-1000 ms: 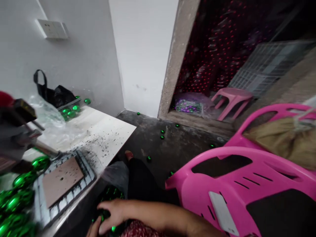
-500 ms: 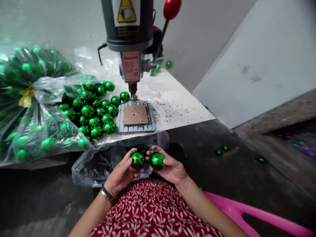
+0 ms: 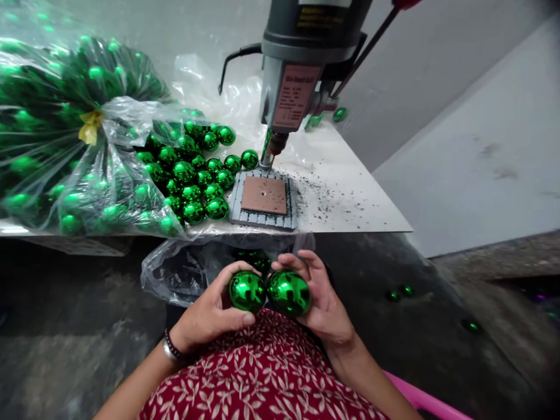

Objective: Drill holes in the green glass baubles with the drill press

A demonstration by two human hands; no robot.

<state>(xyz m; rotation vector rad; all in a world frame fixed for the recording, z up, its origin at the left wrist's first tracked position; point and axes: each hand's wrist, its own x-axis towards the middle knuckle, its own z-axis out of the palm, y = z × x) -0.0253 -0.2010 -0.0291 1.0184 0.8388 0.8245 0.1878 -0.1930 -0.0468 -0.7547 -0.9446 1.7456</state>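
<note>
My left hand point(image 3: 214, 309) is closed around a shiny green bauble point(image 3: 247, 291), its thumb along the underside. A second green bauble point(image 3: 287, 293) rests in my right hand point(image 3: 326, 306), against the palm and curled fingers. The two baubles are side by side over my lap, touching or nearly so. Beyond them, an open clear plastic bag point(image 3: 161, 274) hangs below the table edge, with more green baubles point(image 3: 251, 258) inside. Above the table stands a bench drill point(image 3: 289, 87); under its chuck lies a brown square plate point(image 3: 263, 195) with a small hole.
On the white table point(image 3: 371, 204), dark shavings are scattered right of the drill base point(image 3: 236, 213). Loose green baubles point(image 3: 192, 169) lie left of it, beside a big tied bag point(image 3: 44, 151) of baubles. A few baubles point(image 3: 400, 293) are on the floor. A pink chair point(image 3: 420, 399) edge shows lower right.
My view has shifted, so the drill and table appear further right. Both baubles have come closer to me and look larger. The fingers of my right hand have lifted and spread somewhat.
</note>
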